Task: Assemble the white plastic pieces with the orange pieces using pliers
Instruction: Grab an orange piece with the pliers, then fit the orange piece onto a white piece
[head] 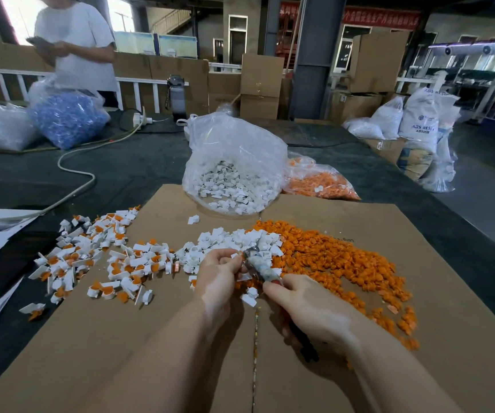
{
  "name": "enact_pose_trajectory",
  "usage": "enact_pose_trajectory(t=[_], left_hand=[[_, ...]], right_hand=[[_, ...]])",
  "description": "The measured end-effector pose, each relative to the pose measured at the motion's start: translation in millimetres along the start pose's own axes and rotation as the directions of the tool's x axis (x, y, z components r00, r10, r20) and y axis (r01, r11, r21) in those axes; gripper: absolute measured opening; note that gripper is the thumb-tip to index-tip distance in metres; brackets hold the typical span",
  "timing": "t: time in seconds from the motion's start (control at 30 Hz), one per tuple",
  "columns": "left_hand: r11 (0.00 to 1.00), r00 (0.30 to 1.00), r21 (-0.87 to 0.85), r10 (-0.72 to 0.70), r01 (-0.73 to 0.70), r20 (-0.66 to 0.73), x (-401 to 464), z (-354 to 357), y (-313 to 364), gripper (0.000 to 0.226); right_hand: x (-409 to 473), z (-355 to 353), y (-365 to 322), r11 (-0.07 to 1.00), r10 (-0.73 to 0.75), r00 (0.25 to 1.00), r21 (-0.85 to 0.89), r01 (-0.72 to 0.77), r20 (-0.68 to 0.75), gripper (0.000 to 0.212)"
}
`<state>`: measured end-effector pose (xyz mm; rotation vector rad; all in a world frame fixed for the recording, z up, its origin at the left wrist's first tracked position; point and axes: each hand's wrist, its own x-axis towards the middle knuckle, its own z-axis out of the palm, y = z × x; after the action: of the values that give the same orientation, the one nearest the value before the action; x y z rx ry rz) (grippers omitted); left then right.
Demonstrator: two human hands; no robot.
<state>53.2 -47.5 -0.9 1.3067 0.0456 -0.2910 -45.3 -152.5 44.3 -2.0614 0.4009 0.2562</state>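
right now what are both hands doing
left hand: pinching a small white plastic piece at the plier tip
right hand: gripping the pliers

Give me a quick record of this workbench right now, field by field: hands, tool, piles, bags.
left hand: pinches a small piece at the tool's tip
right hand: grips the pliers by the handles
loose white pieces: heap just beyond the hands
loose orange pieces: spread on the right of the cardboard sheet
assembled pieces: scattered on the left
white bag: open, behind the piles
orange bag: beside it, on the right
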Motion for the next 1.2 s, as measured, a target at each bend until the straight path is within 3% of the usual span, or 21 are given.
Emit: enact_pose_trajectory(t=[0.13,0.3,0.4,0.5,0.57,0.7,0.8,0.9,0.97,1.03,1.07,1.2], left_hand=[[1.0,1.0,0.002,0.013,-0.013,-0.006,-1.6,-0.3,-0.1,0.009],[1.0,1.0,-0.018,0.02,-0.021,-0.024,-3.3,-0.7,-1.0,0.009],[0.998,0.999,0.039,0.053,-0.053,0.001,-6.4,-4.6,-4.7,0.009],[0.949,0.981,0.258,0.156,-0.18,0.112,-12.3,-11.9,-14.5,0.01],[0.882,0.957,0.382,0.216,-0.277,0.193,-14.9,-14.9,-19.6,0.015],[0.782,0.933,0.518,0.233,-0.348,0.274,-16.7,-15.2,-22.3,0.024],[0.752,0.921,0.545,0.226,-0.372,0.318,-18.3,-16.1,-22.3,0.028],[0.717,0.907,0.567,0.24,-0.407,0.347,-19.2,-16.0,-20.2,0.028],[0.746,0.902,0.525,0.247,-0.41,0.353,-20.0,-14.2,-19.1,0.027],[0.776,0.898,0.481,0.242,-0.407,0.369,-21.7,-12.1,-17.5,0.026],[0.795,0.897,0.459,0.23,-0.396,0.376,-22.9,-12.1,-17.3,0.026],[0.854,0.911,0.396,0.192,-0.338,0.364,-27.1,-16.7,-19.6,0.036]], right_hand=[[3.2,2.7,2.6,0.974,-0.11,0.985,-0.213,0.081,-0.129,0.031],[7.4,9.2,14.4,0.967,-0.149,0.964,-0.235,0.097,-0.219,0.037],[9.9,9.1,24.6,0.963,-0.17,0.919,-0.259,0.078,-0.355,0.035],[15.9,4.0,34.9,0.912,-0.226,0.812,-0.409,-0.017,-0.539,0.035],[21.8,-1.3,43.8,0.815,-0.285,0.738,-0.56,-0.15,-0.612,0.044],[32.2,-7.9,61.2,0.628,-0.287,0.714,-0.688,-0.364,-0.639,0.061],[33.0,-6.3,66.2,0.579,-0.282,0.702,-0.7,-0.419,-0.654,0.069],[32.0,0.6,62.5,0.638,-0.465,0.614,-0.723,-0.267,-0.637,0.058],[31.9,16.4,60.0,0.643,-0.668,0.509,-0.766,0.027,-0.543,0.038],[29.9,32.9,54.6,0.615,-0.763,0.462,-0.727,0.305,-0.452,0.024],[29.9,37.6,53.1,0.612,-0.776,0.453,-0.695,0.376,-0.438,0.018],[30.9,39.6,52.7,0.674,-0.734,0.466,-0.615,0.409,-0.494,0.013]])
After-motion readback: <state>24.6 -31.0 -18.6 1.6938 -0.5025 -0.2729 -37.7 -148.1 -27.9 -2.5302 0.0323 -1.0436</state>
